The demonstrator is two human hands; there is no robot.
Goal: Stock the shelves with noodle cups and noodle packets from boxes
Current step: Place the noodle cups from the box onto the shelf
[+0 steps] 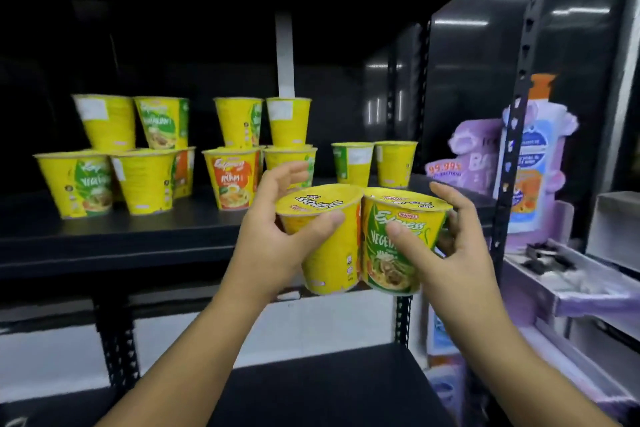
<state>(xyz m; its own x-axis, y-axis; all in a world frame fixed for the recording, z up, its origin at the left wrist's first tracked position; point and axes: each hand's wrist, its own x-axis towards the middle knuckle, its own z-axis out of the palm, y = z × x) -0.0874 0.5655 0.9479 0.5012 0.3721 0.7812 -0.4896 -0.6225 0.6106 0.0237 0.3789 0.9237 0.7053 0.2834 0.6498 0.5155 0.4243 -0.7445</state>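
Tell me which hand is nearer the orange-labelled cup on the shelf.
Left. The left hand sits just right of and below the orange-labelled cup; the right hand is much farther right.

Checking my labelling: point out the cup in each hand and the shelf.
left-hand cup (332, 255): head view, yellow side wall.
right-hand cup (384, 267): head view, green front label.
shelf (190, 229): head view, bare top surface.

Two yellow noodle cups are up in front of the black shelf (138, 239), touching side by side. The left hand (273, 246) grips the plain-sided cup (329, 253) and the right hand (460, 253) grips the green-labelled cup (384, 267). Behind them, more cups (235, 180) stand stacked two high.
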